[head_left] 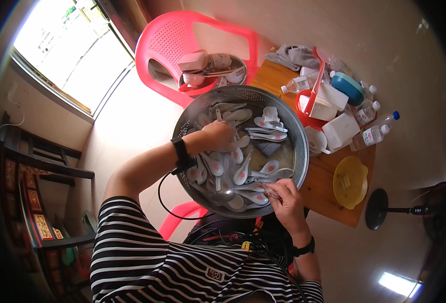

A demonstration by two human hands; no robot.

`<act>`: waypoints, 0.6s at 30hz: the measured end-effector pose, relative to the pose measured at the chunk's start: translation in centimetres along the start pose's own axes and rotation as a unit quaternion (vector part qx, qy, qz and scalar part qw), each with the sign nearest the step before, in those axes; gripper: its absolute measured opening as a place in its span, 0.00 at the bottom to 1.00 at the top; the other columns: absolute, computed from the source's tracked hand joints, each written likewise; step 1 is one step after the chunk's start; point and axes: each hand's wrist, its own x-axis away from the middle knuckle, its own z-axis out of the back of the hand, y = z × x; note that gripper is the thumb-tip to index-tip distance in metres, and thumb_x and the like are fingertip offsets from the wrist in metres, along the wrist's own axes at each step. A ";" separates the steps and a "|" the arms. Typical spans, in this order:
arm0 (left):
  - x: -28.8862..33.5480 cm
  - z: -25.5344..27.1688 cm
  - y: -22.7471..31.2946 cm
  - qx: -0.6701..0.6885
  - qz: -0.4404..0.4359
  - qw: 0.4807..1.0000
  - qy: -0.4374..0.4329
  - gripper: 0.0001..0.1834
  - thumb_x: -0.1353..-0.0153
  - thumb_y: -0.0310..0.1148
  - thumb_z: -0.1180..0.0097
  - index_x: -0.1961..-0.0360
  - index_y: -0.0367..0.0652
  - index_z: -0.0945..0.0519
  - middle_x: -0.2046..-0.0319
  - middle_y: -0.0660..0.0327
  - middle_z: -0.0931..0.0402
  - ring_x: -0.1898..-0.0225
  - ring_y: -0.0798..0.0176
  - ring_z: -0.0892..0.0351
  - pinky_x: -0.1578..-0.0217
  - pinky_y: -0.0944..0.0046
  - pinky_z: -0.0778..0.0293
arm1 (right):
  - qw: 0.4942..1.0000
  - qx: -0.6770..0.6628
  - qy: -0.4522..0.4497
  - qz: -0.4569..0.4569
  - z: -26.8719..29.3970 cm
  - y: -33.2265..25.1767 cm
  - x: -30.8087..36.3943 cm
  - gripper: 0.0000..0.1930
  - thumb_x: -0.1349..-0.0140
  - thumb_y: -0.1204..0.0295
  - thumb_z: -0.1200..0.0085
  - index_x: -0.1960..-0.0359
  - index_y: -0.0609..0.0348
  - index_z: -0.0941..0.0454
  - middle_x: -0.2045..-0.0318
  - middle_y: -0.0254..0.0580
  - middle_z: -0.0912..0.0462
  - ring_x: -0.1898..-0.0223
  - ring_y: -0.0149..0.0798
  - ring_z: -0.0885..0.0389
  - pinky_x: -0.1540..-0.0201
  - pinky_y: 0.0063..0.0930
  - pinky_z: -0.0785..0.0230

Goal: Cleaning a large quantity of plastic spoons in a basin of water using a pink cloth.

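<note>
A large perforated metal basin (283, 112) sits in front of me, filled with several white ceramic soup spoons (268, 135) and some soapy water. My left hand (217, 135) reaches into the left side of the basin and closes around a spoon among the pile. At the basin's near rim, my right hand (282, 196) is closed around a small dark scrubbing pad (272, 193), just above a spoon lying there. Both wrists wear dark bands.
A wooden table (329, 188) at the right carries plastic bottles (372, 135), a red ladle (315, 90), a blue bowl (348, 87), white containers and a yellow lid (350, 183). A pink plastic chair (170, 45) behind the basin holds a bowl of dishes (214, 70). A fan base (378, 208) stands right.
</note>
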 end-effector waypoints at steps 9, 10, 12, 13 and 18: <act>5.2 2.5 5.0 0.298 -0.017 0.954 0.040 0.18 0.40 0.45 0.40 0.65 0.38 0.18 0.71 0.51 0.17 0.67 0.47 0.15 0.62 0.51 0.23 | 0.998 -0.015 0.053 0.031 0.9 -1.6 -1.5 0.14 0.43 0.81 0.35 0.54 0.62 0.19 0.60 0.45 0.25 0.62 0.46 0.20 0.60 0.34 0.26; 5.1 1.8 5.6 0.292 -0.067 0.952 0.059 0.17 0.38 0.44 0.41 0.63 0.38 0.19 0.72 0.51 0.17 0.68 0.47 0.15 0.64 0.52 0.23 | 0.997 -0.017 0.065 0.040 0.9 -2.0 -1.8 0.15 0.42 0.81 0.36 0.53 0.62 0.19 0.59 0.46 0.25 0.60 0.46 0.20 0.59 0.35 0.26; 5.3 0.8 7.2 0.292 -0.137 0.944 0.066 0.15 0.36 0.41 0.42 0.62 0.37 0.22 0.73 0.50 0.18 0.69 0.47 0.16 0.66 0.52 0.23 | 0.995 -0.006 0.074 0.066 1.0 -3.1 -2.2 0.17 0.41 0.82 0.38 0.50 0.61 0.20 0.55 0.47 0.26 0.54 0.47 0.23 0.56 0.34 0.26; 5.7 0.3 8.0 0.298 -0.156 0.940 0.056 0.15 0.35 0.40 0.42 0.61 0.37 0.23 0.73 0.50 0.18 0.69 0.47 0.16 0.68 0.52 0.24 | 0.995 -0.005 0.075 0.071 0.7 -3.5 -2.4 0.17 0.41 0.82 0.38 0.50 0.61 0.20 0.55 0.47 0.26 0.54 0.47 0.23 0.56 0.34 0.26; 10.8 3.0 12.2 0.535 -0.079 0.840 -0.041 0.14 0.29 0.39 0.47 0.57 0.37 0.26 0.74 0.58 0.22 0.73 0.62 0.21 0.71 0.63 0.26 | 0.984 0.113 0.094 0.097 0.6 -3.7 -2.5 0.15 0.39 0.75 0.37 0.50 0.56 0.18 0.51 0.48 0.26 0.52 0.48 0.27 0.49 0.38 0.32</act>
